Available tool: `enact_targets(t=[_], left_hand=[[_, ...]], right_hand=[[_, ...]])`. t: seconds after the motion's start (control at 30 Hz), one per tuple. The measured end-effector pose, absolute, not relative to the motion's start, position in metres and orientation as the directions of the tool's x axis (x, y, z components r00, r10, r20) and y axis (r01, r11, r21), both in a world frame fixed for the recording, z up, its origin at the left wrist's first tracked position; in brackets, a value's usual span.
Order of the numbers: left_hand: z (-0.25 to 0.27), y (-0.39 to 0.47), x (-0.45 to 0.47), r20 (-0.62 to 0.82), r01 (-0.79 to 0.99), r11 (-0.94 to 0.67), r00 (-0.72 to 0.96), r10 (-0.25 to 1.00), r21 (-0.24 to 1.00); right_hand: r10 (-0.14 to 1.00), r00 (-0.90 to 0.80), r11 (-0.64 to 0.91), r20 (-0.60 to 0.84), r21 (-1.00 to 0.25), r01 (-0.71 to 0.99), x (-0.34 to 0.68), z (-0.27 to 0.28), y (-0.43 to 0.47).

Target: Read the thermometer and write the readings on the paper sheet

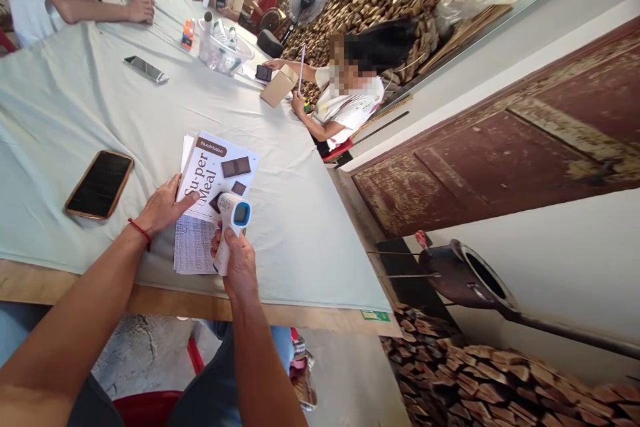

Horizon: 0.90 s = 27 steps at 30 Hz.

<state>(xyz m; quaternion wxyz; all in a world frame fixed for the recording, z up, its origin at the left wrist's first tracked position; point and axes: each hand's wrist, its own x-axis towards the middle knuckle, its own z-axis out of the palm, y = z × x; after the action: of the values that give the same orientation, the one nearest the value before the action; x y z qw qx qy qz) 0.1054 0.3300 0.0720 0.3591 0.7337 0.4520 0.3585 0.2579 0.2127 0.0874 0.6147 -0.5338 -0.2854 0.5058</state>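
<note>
In my right hand (240,260) is a white infrared thermometer (229,223) with a blue-rimmed screen, my thumb lying on its back and my fingers wrapped round the handle. Its head is over the lower right corner of a white "Su-per Meal" box (220,170). My left hand (163,207) grips that box at its left edge, thumb on the printed face and fingers along the side. Beneath the box lie handwritten sheets of paper (193,247), partly covered. The far end of the thermometer is hidden from me.
A phone in a brown case (100,185) lies left of my hands; a silver phone (146,69) is farther off. Beyond are a clear plastic basket (220,60), an orange object (188,33) and a cardboard box (279,85). Several people sit around the cloth-covered table (310,233).
</note>
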Motion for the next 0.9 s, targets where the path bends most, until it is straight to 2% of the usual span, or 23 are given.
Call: enact_targets(t=[0.3, 0.43, 0.7, 0.77, 0.83, 0.9], left_hand=[[0.075, 0.33, 0.103, 0.145, 0.343, -0.261, 0.328, 0.933, 0.902], [0.077, 0.329, 0.102, 0.14, 0.328, -0.253, 0.33, 0.933, 0.91], [0.066, 0.334, 0.103, 0.137, 0.169, -0.194, 0.304, 0.943, 0.966], [0.062, 0.336, 0.104, 0.143, 0.15, -0.194, 0.299, 0.944, 0.97], [0.059, 0.337, 0.106, 0.155, 0.144, -0.203, 0.286, 0.946, 0.969], [0.057, 0.338, 0.107, 0.19, 0.145, -0.231, 0.253, 0.949, 0.962]], right_hand=[[0.945, 0.258, -0.126, -0.202, -0.95, -0.285, 0.256, 0.091, 0.212], [0.939, 0.315, -0.071, -0.134, -0.977, -0.203, 0.256, 0.106, 0.198], [0.92, 0.385, -0.046, -0.078, -0.995, -0.091, 0.279, 0.115, 0.175], [0.905, 0.424, -0.048, -0.031, -0.998, 0.03, 0.301, 0.103, 0.178], [0.863, 0.499, -0.086, 0.072, -0.954, 0.286, 0.332, 0.086, 0.185], [0.803, 0.56, -0.212, 0.204, -0.78, 0.588, 0.367, 0.066, 0.192]])
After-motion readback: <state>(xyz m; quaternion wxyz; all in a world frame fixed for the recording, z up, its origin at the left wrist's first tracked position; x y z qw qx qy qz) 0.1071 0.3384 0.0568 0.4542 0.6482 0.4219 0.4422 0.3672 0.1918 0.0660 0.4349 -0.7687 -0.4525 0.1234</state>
